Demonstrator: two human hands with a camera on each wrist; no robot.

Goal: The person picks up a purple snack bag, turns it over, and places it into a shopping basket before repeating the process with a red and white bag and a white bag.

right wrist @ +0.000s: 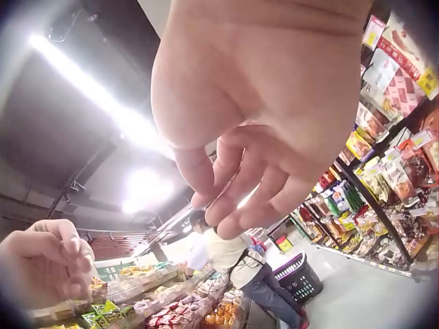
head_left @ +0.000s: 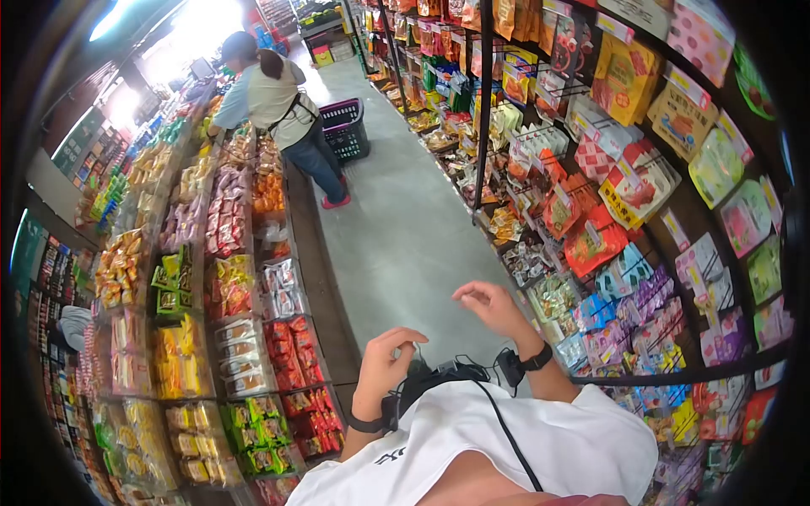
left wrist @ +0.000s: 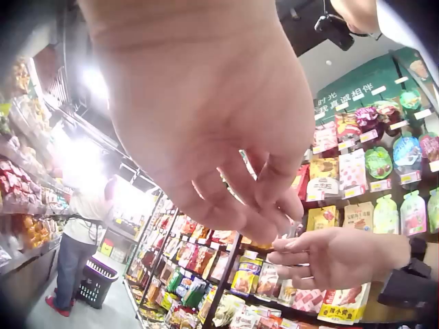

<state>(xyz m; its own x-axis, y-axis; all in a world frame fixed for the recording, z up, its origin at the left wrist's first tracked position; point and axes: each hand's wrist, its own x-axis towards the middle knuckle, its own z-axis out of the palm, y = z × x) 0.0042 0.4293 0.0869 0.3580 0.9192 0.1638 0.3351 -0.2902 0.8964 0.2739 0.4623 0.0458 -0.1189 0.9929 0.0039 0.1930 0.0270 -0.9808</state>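
Observation:
Both hands hover in front of the body above the aisle floor, apart from each other. My left hand (head_left: pixel 390 357) has loosely bent fingers, and nothing shows in it in the left wrist view. Loosely curved too, the fingers of my right hand (head_left: pixel 498 310) hold nothing. Dark bands circle both wrists. Nearest the left hand are bins of red snack packets (head_left: pixel 295 350); nearest the right are hanging snack bags (head_left: pixel 595 240) on the wall rack.
Ahead on the left a person (head_left: pixel 287 105) leans toward the bins, a dark shopping basket (head_left: pixel 344 128) beside them. Grey aisle floor (head_left: pixel 396 219) runs between the sloped bins and the rack. A black rack post (head_left: pixel 483 110) stands on the right.

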